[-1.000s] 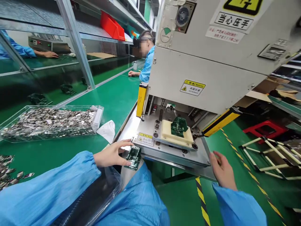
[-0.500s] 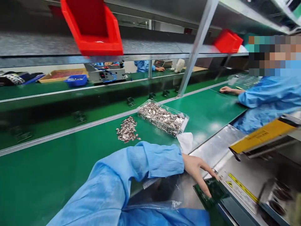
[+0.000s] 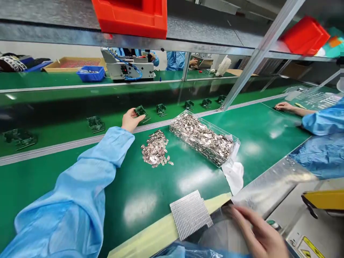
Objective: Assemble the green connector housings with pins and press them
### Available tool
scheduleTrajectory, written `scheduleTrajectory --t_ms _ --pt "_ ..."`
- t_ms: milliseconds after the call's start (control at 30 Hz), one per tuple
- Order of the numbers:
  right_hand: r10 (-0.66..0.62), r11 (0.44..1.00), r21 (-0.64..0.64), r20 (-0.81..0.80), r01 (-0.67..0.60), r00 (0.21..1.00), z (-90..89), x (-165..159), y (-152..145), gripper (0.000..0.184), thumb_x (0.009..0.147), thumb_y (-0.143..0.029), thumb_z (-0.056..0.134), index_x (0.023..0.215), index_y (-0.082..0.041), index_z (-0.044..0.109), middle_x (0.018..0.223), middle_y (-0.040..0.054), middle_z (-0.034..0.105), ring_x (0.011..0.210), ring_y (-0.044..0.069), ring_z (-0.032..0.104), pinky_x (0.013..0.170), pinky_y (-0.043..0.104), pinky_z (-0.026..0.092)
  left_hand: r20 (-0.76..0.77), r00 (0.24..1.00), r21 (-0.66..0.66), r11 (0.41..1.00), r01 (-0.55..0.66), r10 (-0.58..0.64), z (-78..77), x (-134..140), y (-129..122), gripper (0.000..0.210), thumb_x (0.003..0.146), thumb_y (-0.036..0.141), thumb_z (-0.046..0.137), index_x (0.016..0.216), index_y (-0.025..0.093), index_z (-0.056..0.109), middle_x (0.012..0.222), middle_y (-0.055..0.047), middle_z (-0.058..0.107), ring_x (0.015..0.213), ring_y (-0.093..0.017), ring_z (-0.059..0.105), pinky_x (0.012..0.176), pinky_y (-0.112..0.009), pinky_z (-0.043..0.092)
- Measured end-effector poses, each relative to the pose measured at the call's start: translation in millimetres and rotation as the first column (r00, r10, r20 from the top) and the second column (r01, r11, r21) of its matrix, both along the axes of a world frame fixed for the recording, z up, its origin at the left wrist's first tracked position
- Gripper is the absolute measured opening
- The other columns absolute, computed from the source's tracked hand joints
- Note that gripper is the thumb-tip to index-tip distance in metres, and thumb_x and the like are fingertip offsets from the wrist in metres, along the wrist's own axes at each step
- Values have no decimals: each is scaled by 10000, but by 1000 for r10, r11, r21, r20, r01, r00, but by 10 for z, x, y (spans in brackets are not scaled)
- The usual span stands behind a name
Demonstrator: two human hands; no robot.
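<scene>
In the head view, the left hand [image 3: 130, 120], pinching a small dark-green circuit-board assembly [image 3: 140, 110], has swung from the grey metal press [image 3: 326, 223] to the glossy green strip [image 3: 67, 133] behind the green worktop [image 3: 118, 193], near similar assemblies [image 3: 161, 109], while the blurred right hand's [image 3: 262, 233] grip cannot be told.

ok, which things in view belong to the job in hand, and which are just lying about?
Likely the job:
- green assembly in the left hand
- similar assemblies alongside
- metal pieces, possibly

Apparently lying about:
- white cloth
- blue bin
- red bins
</scene>
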State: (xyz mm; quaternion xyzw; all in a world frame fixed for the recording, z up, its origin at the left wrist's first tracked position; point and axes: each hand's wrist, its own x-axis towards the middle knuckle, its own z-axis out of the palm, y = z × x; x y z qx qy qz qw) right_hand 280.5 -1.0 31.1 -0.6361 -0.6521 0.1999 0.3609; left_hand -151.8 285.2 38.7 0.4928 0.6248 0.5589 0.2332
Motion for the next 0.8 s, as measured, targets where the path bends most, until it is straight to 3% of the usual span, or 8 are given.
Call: scheduleTrajectory --t_ms 67,133,233,300,400,533,667,800 --pt "281 959 -37 20 -280 959 78 -410 387 248 931 -416 535 961 -238 705 907 61 711 833 238 675 737 324 555 6 997 -34 997 -71 72 -205 -125 227 667 656 206 794 1244 50 521 1171 -173 669 1102 -249 634 1020 -401 472" --pt "439 898 -41 85 -437 894 86 -833 831 214 948 -320 503 980 -220 688 868 57 692 786 213 666 727 319 541 3 992 -54 991 -126 127 -349 -120 387 733 658 193 793 1298 39 472 1226 -206 637 1153 -275 613 1038 -414 452" --pt "486 873 -178 260 -454 834 5 -1327 1382 203 878 -258 648 1065 -181 652 962 77 660 776 197 659 722 308 527 -21 987 -27 986 -162 161 -465 -52 401 768 704 208 768 1370 73 409 1341 -225 558 1250 -299 548 1041 -409 450" --pt "484 872 -291 390 -394 783 -41 -1518 1604 256 831 -261 727 1054 -168 642 1003 83 647 808 199 658 721 295 512 -47 985 21 986 -165 166 -505 -107 207 712 748 235 737 1373 133 412 1394 -194 515 1284 -282 517 1022 -385 470" --pt "535 841 -393 494 -373 686 -29 -1637 1753 82 852 -219 701 900 -181 646 937 51 655 802 187 653 703 269 474 -166 951 140 961 -239 261 -545 -486 -315 577 772 276 713 1290 175 481 1369 -143 508 1279 -261 501 1034 -379 459" --pt "625 781 -450 540 -433 564 69 -1698 1816 97 904 -160 586 816 -175 626 904 65 670 779 193 655 686 275 434 -389 756 261 850 -459 527 -560 -1316 -957 698 715 338 765 1298 120 448 1350 -174 470 1304 -305 444 1097 -422 389" --pt "652 756 -524 660 -393 374 101 -1845 1857 131 863 -84 503 888 -123 626 891 149 688 744 254 676 622 312 408 -489 766 -5 877 -480 417 -526 -1874 -1029 1069 587 347 864 1445 118 268 1515 -219 321 1419 -367 294 1171 -492 258" --pt "653 755 -537 667 -376 359 84 -1921 1873 161 771 -58 540 897 -119 618 820 163 695 730 298 684 576 314 396 -337 903 -214 913 -347 265 -448 -1937 -733 1104 471 267 914 1414 165 349 1403 -194 508 1341 -399 426 1124 -528 316"
